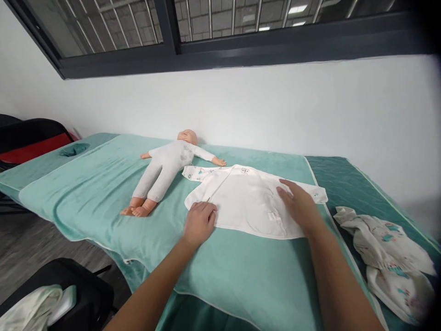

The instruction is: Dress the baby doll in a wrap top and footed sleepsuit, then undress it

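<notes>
A white baby shirt [244, 202] lies spread out on the green bed cover, its sleeves stretched to both sides and small coloured prints showing at the cuffs. My left hand [200, 223] is at the shirt's lower left edge, its fingers bent together over the cloth. On the right side of the shirt, my right hand [299, 204] rests with fingers extended, touching the fabric below the right sleeve. Beyond the left sleeve a baby doll [168, 161] in a pale bodysuit lies on its back, head toward the wall.
Crumpled printed baby clothes [389, 257] lie on the darker green cover at the right. A black chair [79, 294] holding folded cloth stands at the lower left, and another chair [31, 138] is at far left. Behind the bed [96, 184] are a white wall and a barred window.
</notes>
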A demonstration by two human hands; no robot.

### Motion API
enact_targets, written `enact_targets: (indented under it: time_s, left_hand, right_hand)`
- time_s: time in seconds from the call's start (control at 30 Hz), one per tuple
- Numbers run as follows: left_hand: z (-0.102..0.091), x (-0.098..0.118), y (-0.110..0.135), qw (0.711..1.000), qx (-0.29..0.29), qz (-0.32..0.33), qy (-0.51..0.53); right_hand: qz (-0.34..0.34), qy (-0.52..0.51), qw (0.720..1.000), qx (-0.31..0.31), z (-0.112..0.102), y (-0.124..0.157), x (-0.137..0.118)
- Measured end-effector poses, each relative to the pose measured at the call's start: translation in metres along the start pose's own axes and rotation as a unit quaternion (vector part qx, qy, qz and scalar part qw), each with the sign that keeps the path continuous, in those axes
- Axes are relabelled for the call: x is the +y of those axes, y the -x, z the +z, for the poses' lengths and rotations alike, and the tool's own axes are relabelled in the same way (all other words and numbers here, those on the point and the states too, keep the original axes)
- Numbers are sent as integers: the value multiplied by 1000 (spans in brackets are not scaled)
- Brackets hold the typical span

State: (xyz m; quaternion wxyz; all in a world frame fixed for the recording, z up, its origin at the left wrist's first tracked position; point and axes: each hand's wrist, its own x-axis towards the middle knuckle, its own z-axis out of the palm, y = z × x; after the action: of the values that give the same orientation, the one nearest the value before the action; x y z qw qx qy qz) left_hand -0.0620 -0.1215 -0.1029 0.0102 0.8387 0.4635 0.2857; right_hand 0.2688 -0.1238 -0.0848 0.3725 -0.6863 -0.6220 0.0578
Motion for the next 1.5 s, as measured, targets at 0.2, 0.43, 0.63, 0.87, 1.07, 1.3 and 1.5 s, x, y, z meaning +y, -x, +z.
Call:
enact_targets:
  time_s: [0.2, 0.43, 0.63, 0.87, 1.07, 1.3, 1.5]
  left_hand:
    - [0, 1, -1, 1000, 4, 0, 2]
    - [0, 1, 0, 1000, 7, 1, -6]
    - [0, -1, -1, 1000, 6, 3, -5]
    - [0, -1, -1, 1000, 5, 2, 7]
    - [1, -3, 0, 1000, 10, 0, 14]
    - [1, -3, 1, 1000, 8, -1, 22]
    - [1, -4, 1, 1000, 15, 2, 26]
  right_hand:
    - [-80, 123, 978, -150, 30, 5, 13]
    - [-75, 150, 975, -143, 32, 7, 11]
    - [-63, 169, 972, -152, 33, 13, 6]
    - [-46, 192, 976, -88, 31, 46, -2]
    - [-54, 197, 978, -48, 29, 80, -8]
    - [21, 138, 983, -117, 13, 58, -18]
    - [87, 252, 955, -132, 18, -12, -54]
